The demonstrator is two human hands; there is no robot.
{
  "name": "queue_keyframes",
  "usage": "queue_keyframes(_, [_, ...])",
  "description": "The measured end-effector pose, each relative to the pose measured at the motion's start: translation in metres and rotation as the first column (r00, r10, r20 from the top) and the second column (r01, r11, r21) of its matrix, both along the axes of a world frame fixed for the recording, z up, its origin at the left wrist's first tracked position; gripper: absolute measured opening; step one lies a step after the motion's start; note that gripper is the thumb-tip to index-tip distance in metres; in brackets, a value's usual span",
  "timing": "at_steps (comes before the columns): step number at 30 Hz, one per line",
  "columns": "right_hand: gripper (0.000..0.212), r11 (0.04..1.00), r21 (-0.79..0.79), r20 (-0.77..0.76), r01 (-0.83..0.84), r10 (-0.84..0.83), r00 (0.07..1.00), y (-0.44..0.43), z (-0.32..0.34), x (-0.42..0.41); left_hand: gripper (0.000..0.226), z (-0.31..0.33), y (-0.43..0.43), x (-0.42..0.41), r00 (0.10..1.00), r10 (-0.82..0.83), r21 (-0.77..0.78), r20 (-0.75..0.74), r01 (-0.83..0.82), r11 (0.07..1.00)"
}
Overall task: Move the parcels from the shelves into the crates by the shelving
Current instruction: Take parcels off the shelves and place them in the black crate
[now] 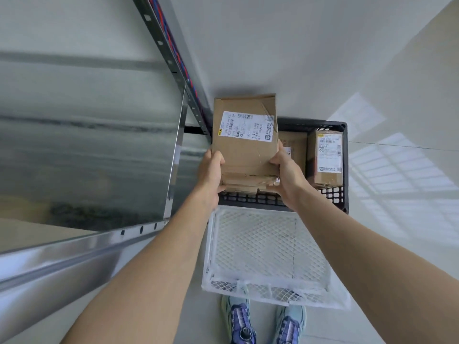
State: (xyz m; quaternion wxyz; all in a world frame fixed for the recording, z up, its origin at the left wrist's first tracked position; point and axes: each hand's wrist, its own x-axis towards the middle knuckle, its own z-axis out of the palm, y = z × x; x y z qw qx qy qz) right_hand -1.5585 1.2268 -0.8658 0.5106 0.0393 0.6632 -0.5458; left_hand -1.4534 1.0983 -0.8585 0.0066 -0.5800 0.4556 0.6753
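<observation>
A person's two shoes (242, 324), blue and purple, stand on pale floor tiles (397, 100) at the near edge of a white mesh crate (253, 244). The crate sits on the floor beside the metal shelving (87, 145).

Two bare forearms reach out over the white crate. The left hand (211, 172) grips the near left side of a cardboard parcel (246, 155), with the thumb lying on its top face. The right hand (288, 177) clasps the near right side, fingers curled under the edge. The parcel is creased and torn at its near end and carries a white shipping label (246, 126) toward its far end.

It is held over the left part of a black crate (345, 170), which stands just beyond the white crate and touches its far rim. Whether the parcel rests on anything inside cannot be told.

A second labelled parcel (327, 157) stands in the black crate against its right wall. A third brown parcel (295, 145) sits beside it toward the middle, partly hidden by the right hand.

Past the shelf's far right corner a perforated steel upright (169, 54) runs away, with red and blue cables (173, 43) along it.
</observation>
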Motion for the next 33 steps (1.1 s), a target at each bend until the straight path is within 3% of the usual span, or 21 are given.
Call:
queue_keyframes(9, [0.070, 0.998, 0.037, 0.005, -0.055, 0.055, 0.998, -0.013, -0.080, 0.011, 0.081, -0.081, -0.011, 0.016, 0.996, -0.076, -0.068, 0.053, 0.080, 0.994])
queue_keyframes(16, [0.069, 0.999, 0.047, -0.022, -0.023, 0.024, 0.999, -0.014, -0.107, 0.013, 0.074, -0.105, -0.007, 0.021, 0.995, -0.091, -0.103, 0.041, 0.094, 0.990])
queue_keyframes(22, [0.053, 0.996, 0.077, -0.059, -0.054, 0.058, 0.997, -0.011, -0.128, 0.024, 0.077, -0.114, -0.001, 0.029, 0.993, -0.081, -0.229, 0.081, 0.097, 0.969])
queue_keyframes(29, [0.057, 0.979, 0.201, -0.142, -0.042, 0.072, 0.987, -0.014, -0.140, 0.014, 0.082, -0.124, 0.010, 0.032, 0.934, -0.326, -0.390, 0.146, 0.357, 0.849])
queue_keyframes(33, [0.055, 0.974, 0.225, -0.137, -0.005, 0.037, 0.990, -0.014, -0.141, 0.011, 0.082, -0.123, 0.013, 0.026, 0.922, -0.337, -0.387, 0.192, 0.387, 0.837])
